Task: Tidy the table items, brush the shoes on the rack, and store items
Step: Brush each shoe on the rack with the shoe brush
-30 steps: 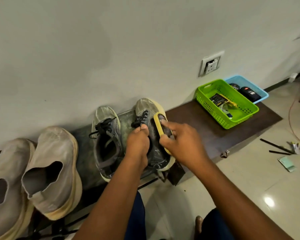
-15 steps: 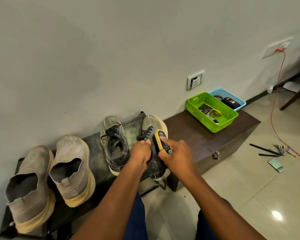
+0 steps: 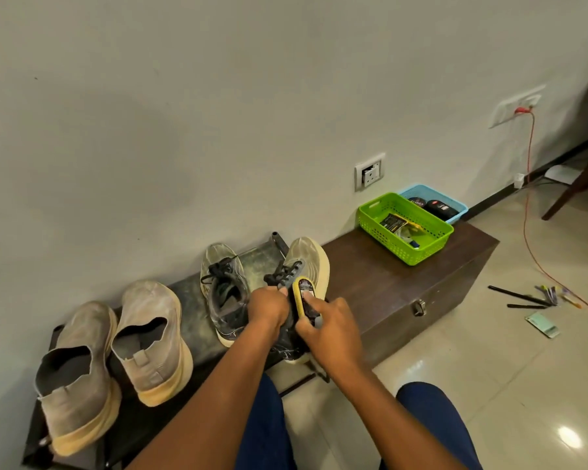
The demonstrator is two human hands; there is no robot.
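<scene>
Yellow-backed shoe brush point(image 3: 302, 297) against grey laced sneaker point(image 3: 304, 262) on rack point(image 3: 187, 320).
I see right hand point(image 3: 330, 329) gripping brush; left hand point(image 3: 267, 307) clasping sneaker's collar.

Rack point(image 3: 190, 320) under four shoes point(image 3: 150, 337), seemingly.

To your right, bare dark chest top point(image 3: 360, 266) lies open between the laced shoe point(image 3: 308, 262) and the green basket point(image 3: 404, 228). Leftward the rack point(image 3: 190, 320) is crowded: another laced shoe point(image 3: 223, 286), then two beige slip-ons point(image 3: 116, 354). The wall point(image 3: 218, 113) blocks behind.
</scene>
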